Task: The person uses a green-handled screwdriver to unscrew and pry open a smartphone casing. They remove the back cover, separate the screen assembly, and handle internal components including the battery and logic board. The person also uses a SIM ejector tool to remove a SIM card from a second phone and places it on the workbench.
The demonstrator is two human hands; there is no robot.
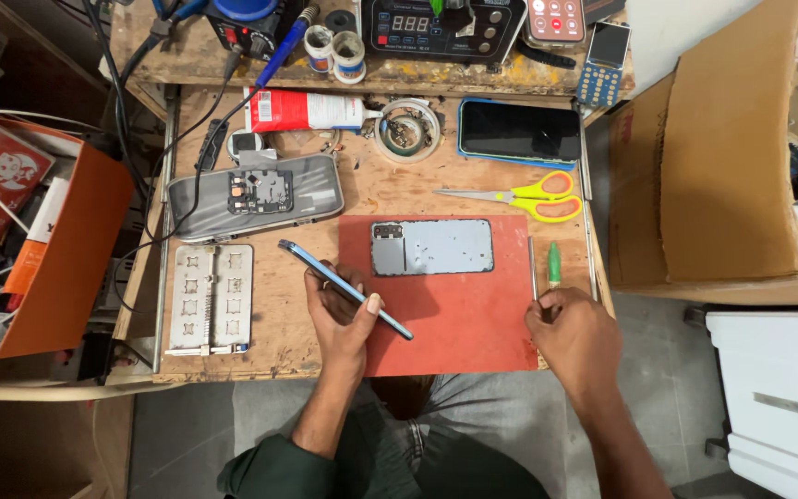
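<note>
- Red mat [473,323] at the table's [270,346] front edge, bearing a grey phone back cover [432,247]: thin, light, probably flexible.
- Phone [344,286] tilted on edge at the mat's left side, clamped in left hand [344,319]; likely fragile, slippery; best gripped along the side rims.
- Right hand [573,334] with fingers closing on a thin metal tool [533,268] at the mat's right edge; stiff, light.

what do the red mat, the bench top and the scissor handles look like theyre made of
Red mat: probably rubber or silicone, matte and flat with no glare.
Bench top: wood board, likely plywood, bare and unfinished, with visible grain, stains and scuffs.
Scissors: handles look like yellow moulded plastic, smooth with a slight sheen; blades are shiny grey metal.
</note>
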